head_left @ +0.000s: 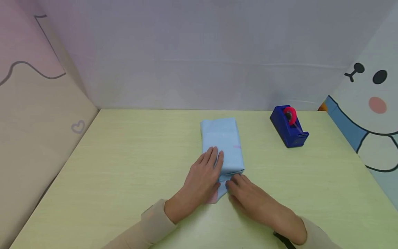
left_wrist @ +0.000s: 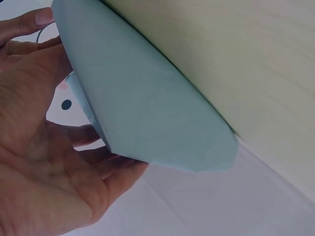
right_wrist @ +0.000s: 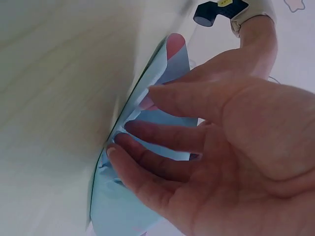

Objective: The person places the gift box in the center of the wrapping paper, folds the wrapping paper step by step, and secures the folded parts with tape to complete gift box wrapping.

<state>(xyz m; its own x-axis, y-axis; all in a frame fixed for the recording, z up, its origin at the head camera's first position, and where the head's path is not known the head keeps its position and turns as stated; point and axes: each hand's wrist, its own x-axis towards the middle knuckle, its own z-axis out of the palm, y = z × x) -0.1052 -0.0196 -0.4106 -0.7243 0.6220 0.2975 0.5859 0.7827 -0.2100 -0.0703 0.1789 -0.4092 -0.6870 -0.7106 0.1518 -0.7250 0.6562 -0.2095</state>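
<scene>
A box-shaped parcel in light blue paper point(head_left: 222, 133) lies on the table. Its near end tapers into a folded paper flap point(head_left: 223, 191) with a pink patch. My left hand point(head_left: 200, 178) rests on the parcel's left side, fingers fairly straight along the top; in the left wrist view the fingertips touch the blue paper point(left_wrist: 147, 98). At the near right corner, my right hand point(head_left: 253, 200) touches the flap. The right wrist view shows its lightly bent fingers point(right_wrist: 162, 135) pressing along the creased paper edge, thumb apart from them.
A blue tape dispenser point(head_left: 284, 131) with a red-cored tape roll point(head_left: 290, 116) stands at the back right of the table. Pale printed cloth walls point(head_left: 199, 58) enclose the table point(head_left: 133, 148) at the back and both sides.
</scene>
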